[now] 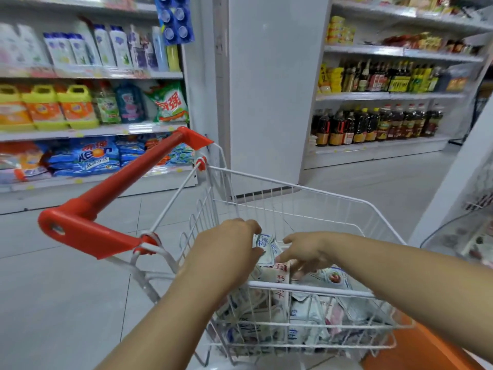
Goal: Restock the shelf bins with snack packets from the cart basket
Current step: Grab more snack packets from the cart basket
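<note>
Both my hands are down in the cart basket (306,288), a white wire one, sitting on pale grey floor tiles (66,289). My left hand (226,252) has its fingers curled over the top of 1 white-and-blue packet (265,248), gripping it just above the heap. My right hand (309,252) is right beside it, index finger stretched toward that packet and the other fingers dipping into the heap; whether they hold anything, I cannot tell. The rest of the snack packets (301,311) lie piled in the bottom of the basket, showing through the wires. The cart's red handle (128,180) slants off to my left.

Straight ahead stands a wide white pillar (266,89). On the left, a shelf unit (90,130) carries yellow jugs (77,106) and, 1 level lower, blue bags (93,156). On the right, another rack (386,96) holds rows of dark bottles (373,124).
</note>
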